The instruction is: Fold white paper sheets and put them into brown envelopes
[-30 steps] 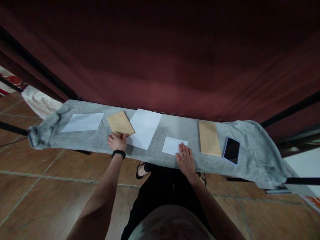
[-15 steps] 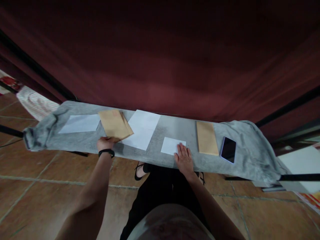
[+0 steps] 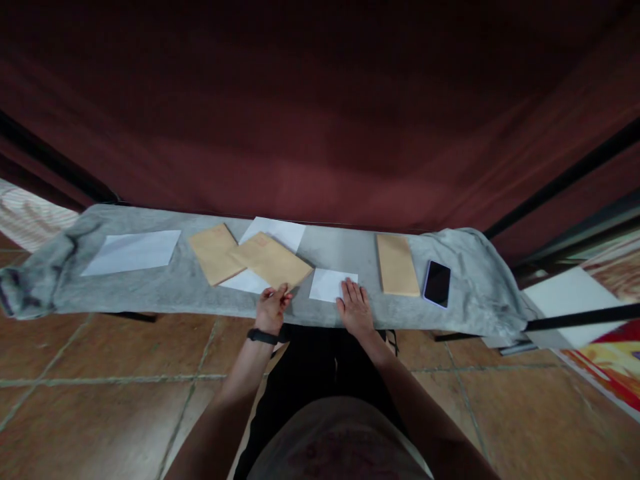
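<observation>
While the left hand is pinching a brown envelope along its near edge, the right hand is resting on a small white paper. The left grip is pressing thumb and fingertips together on the envelope; the right grip is lying flat and unclosed, its extended fingers covering the paper's right side. The pinched envelope is slanting over a large white sheet, and its left end is overlapping a second brown envelope; whether it is touching the sheet, I cannot tell. Farther left, another white sheet is lying apart. To the right of the right hand, a brown packet is lying near a dark-screened phone. A grey cloth is covering the desk beneath everything, a black band is circling the left wrist, and a dark red curtain is hanging behind.
</observation>
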A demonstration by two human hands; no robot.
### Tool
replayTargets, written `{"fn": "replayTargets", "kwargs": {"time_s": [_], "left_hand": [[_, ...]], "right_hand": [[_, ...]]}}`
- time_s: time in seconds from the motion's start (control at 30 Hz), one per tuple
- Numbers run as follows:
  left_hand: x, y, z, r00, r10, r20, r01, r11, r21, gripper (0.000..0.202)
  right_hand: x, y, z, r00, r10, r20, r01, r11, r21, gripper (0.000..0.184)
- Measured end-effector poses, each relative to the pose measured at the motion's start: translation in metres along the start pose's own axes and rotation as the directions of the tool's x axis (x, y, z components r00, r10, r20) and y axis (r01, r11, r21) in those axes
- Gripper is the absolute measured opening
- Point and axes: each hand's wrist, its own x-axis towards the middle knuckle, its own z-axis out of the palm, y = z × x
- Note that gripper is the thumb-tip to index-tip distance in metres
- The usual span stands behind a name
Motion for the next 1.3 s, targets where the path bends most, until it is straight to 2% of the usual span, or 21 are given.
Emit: {"fn": "replayTargets", "kwargs": {"time_s": [0.1, 0.2, 0.23, 0.3, 0.33, 0.4, 0.43, 0.47, 0.63, 0.73, 0.8, 0.87, 0.9, 0.93, 0.97, 1.0, 1.03, 1.1, 1.13, 1.2, 1.3], "left_hand": [[-0.019, -0.027, 0.025, 0.998, -0.045, 0.033, 0.047, 0.998, -0.050, 0.040], [-0.036, -0.038, 0.035, 0.992, -0.106, 0.062, 0.114, 0.985, -0.129, 0.037], [-0.041, -0.041, 0.036, 0.990, -0.124, 0.072, 0.134, 0.979, -0.153, 0.035], [-0.050, -0.046, 0.036, 0.985, -0.144, 0.095, 0.159, 0.970, -0.182, 0.033], [-0.053, -0.048, 0.035, 0.983, -0.148, 0.109, 0.167, 0.968, -0.189, 0.031], [-0.058, -0.051, 0.032, 0.978, -0.167, 0.125, 0.191, 0.959, -0.208, 0.026], [-0.060, -0.052, 0.030, 0.973, -0.188, 0.131, 0.213, 0.952, -0.218, 0.023], [-0.061, -0.052, 0.027, 0.966, -0.214, 0.142, 0.242, 0.943, -0.228, 0.020], [-0.067, -0.052, 0.020, 0.913, -0.323, 0.250, 0.372, 0.910, -0.184, 0.006], [-0.075, -0.056, 0.021, 0.910, -0.331, 0.249, 0.370, 0.920, -0.131, 0.009], [-0.084, -0.060, 0.018, 0.905, -0.335, 0.264, 0.350, 0.937, -0.013, 0.011], [-0.095, -0.059, 0.011, 0.903, -0.276, 0.329, 0.210, 0.952, 0.223, 0.018], [-0.100, -0.055, 0.007, 0.907, -0.186, 0.377, 0.046, 0.936, 0.350, 0.022], [-0.105, -0.050, 0.003, 0.896, -0.048, 0.442, -0.177, 0.873, 0.455, 0.025], [-0.108, -0.042, -0.001, 0.850, 0.138, 0.509, -0.429, 0.741, 0.516, 0.027], [-0.110, -0.034, -0.005, 0.753, 0.321, 0.575, -0.643, 0.543, 0.540, 0.036], [-0.111, -0.024, -0.008, 0.630, 0.427, 0.649, -0.776, 0.310, 0.549, 0.052], [-0.108, -0.007, -0.011, 0.426, 0.433, 0.794, -0.856, -0.092, 0.509, 0.081], [-0.105, 0.000, -0.012, 0.356, 0.390, 0.849, -0.856, -0.228, 0.464, 0.091], [-0.099, 0.008, -0.014, 0.267, 0.289, 0.919, -0.847, -0.385, 0.367, 0.103], [-0.095, 0.007, -0.013, 0.188, 0.206, 0.960, -0.851, -0.454, 0.264, 0.104]], "right_hand": [[0.006, -0.002, -0.007, 0.997, 0.080, -0.017, -0.076, 0.982, 0.170, 0.045], [0.020, -0.015, -0.010, 0.986, 0.168, -0.001, -0.155, 0.913, 0.376, 0.042], [0.026, -0.022, -0.009, 0.975, 0.216, 0.050, -0.210, 0.827, 0.522, 0.040], [0.036, -0.037, -0.004, 0.957, 0.254, 0.138, -0.281, 0.709, 0.646, 0.039], [0.041, -0.044, -0.001, 0.921, 0.295, 0.256, -0.379, 0.520, 0.765, 0.036], [0.046, -0.055, 0.005, 0.861, 0.317, 0.397, -0.483, 0.268, 0.834, 0.030], [0.047, -0.059, 0.006, 0.841, 0.316, 0.439, -0.508, 0.183, 0.842, 0.028], [0.047, -0.061, 0.007, 0.834, 0.312, 0.454, -0.516, 0.152, 0.843, 0.027], [0.041, -0.060, -0.002, 0.826, 0.260, 0.499, -0.532, 0.068, 0.844, 0.030], [0.040, -0.058, -0.009, 0.817, 0.242, 0.524, -0.552, 0.062, 0.832, 0.031], [0.042, -0.055, -0.015, 0.820, 0.240, 0.520, -0.553, 0.098, 0.828, 0.029], [0.044, -0.050, -0.024, 0.854, 0.239, 0.463, -0.511, 0.209, 0.834, 0.022], [0.044, -0.047, -0.029, 0.879, 0.227, 0.419, -0.471, 0.278, 0.837, 0.019], [0.043, -0.044, -0.035, 0.904, 0.202, 0.377, -0.425, 0.341, 0.838, 0.018], [0.041, -0.042, -0.041, 0.924, 0.168, 0.343, -0.382, 0.383, 0.841, 0.019], [0.038, -0.039, -0.047, 0.936, 0.129, 0.327, -0.351, 0.397, 0.848, 0.022], [0.033, -0.037, -0.055, 0.942, 0.089, 0.325, -0.333, 0.394, 0.857, 0.024], [0.023, -0.035, -0.069, 0.934, 0.012, 0.356, -0.335, 0.372, 0.866, 0.028], [0.017, -0.034, -0.076, 0.924, -0.025, 0.381, -0.346, 0.363, 0.865, 0.030], [0.005, -0.033, -0.089, 0.907, -0.079, 0.414, -0.365, 0.342, 0.866, 0.031], [-0.010, -0.031, -0.104, 0.893, -0.112, 0.436, -0.385, 0.311, 0.869, 0.032]]}}
